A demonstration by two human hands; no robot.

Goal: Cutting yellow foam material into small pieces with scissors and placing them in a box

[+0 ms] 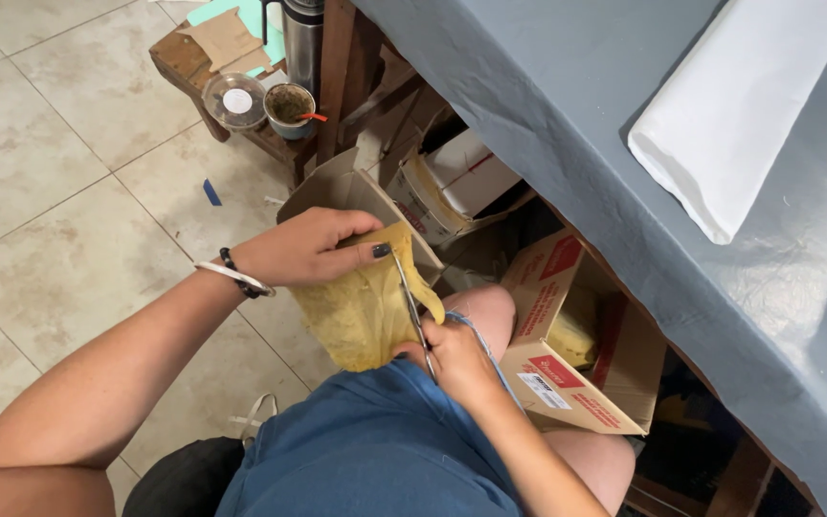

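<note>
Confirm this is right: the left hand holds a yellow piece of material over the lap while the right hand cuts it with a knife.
Not a knife: the head view shows the right hand working scissors through the yellow piece of material. The left hand does hold it over the lap.

Material: yellow piece of fabric (356, 311), limp, held upright above the lap.
Scissors (412, 304): slim metal blades, pointing up, cutting into fabric's right edge.

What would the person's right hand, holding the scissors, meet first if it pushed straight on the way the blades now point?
The right hand points its scissors up the yellow piece; first met would probably be the left hand, whose thumb lies at the blade tips.
</note>
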